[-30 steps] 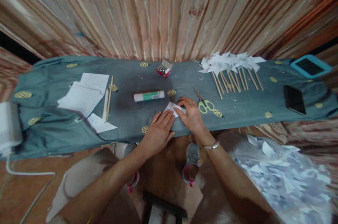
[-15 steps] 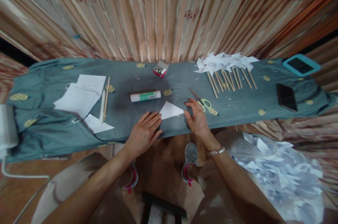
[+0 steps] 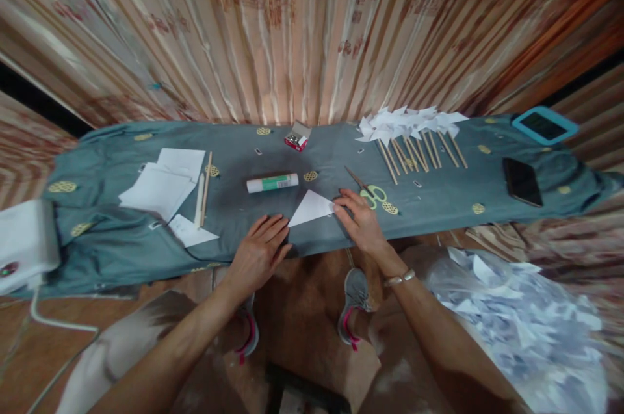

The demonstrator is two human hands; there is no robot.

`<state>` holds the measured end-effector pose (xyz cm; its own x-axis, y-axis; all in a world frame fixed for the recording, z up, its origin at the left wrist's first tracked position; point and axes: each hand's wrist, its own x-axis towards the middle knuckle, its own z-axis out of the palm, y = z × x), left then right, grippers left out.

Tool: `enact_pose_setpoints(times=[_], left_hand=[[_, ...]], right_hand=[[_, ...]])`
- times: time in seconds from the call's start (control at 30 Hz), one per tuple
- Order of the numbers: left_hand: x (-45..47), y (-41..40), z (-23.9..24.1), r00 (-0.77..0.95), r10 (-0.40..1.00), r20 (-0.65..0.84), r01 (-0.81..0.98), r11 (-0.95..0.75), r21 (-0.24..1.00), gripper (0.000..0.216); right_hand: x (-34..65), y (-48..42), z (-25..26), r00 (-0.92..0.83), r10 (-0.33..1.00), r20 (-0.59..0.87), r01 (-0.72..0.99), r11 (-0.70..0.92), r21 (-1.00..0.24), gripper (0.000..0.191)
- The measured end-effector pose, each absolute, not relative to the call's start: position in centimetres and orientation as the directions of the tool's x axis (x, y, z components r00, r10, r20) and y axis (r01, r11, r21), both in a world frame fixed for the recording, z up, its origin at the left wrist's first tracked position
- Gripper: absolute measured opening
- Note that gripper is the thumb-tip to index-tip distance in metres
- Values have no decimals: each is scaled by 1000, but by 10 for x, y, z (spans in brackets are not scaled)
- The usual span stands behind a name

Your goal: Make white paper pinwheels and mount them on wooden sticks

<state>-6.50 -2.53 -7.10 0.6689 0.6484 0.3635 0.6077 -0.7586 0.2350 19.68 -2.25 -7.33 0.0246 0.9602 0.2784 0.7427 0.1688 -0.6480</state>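
White paper triangle lies flat on a cloth-covered desk, btwn the 2 grips. L grip: open, palm down, fingertips just beside the triangle's L corner; can't tell if touching. R grip: thumb & fingers curled close at the R corner; can't tell if they pinch it. Green-handled scissors just beyond R grip. Glue stick on its side, beyond L grip; small open red box farther out, btwn grips. L of L grip: 2 thin sticks, then white sheets, overlapping. Beyond & R of R grip: row of paper pinwheels; farther R, dark phone.
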Motion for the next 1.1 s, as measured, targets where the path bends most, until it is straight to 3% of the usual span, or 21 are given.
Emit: enact_pose_setpoints(times=[0.17,0.27,0.37,0.53,0.63,0.87,1.0,1.1], left_hand=[[-64,-23,-70,631,651,422,618,-751,234,28],[-56,-22,-61,591,658,466,620,-740,260,44],[-41,-22,-50,592,633,499,608,-757,240,53],[-19,-23,-45,662,572,484,581,-800,150,46],[-13,-21,-47,677,564,473,567,-809,152,40],[-15,-11,-51,648,580,493,581,-795,172,22],[-19,-10,-55,678,579,453,558,-807,195,23],[-24,-13,-59,698,563,443,514,-824,236,26]], right_hand=[[190,-20,-69,89,972,219,571,130,-810,9],[185,-25,-61,146,967,211,523,106,-846,10],[178,-36,-48,137,949,283,666,124,-736,10],[164,-52,-38,-117,915,386,773,328,-543,14],[157,-58,-39,-139,911,387,774,344,-531,18],[160,-70,-46,-96,961,260,722,247,-646,33],[168,-70,-52,-181,937,300,788,321,-525,48],[175,-67,-53,-219,916,337,836,354,-418,46]])
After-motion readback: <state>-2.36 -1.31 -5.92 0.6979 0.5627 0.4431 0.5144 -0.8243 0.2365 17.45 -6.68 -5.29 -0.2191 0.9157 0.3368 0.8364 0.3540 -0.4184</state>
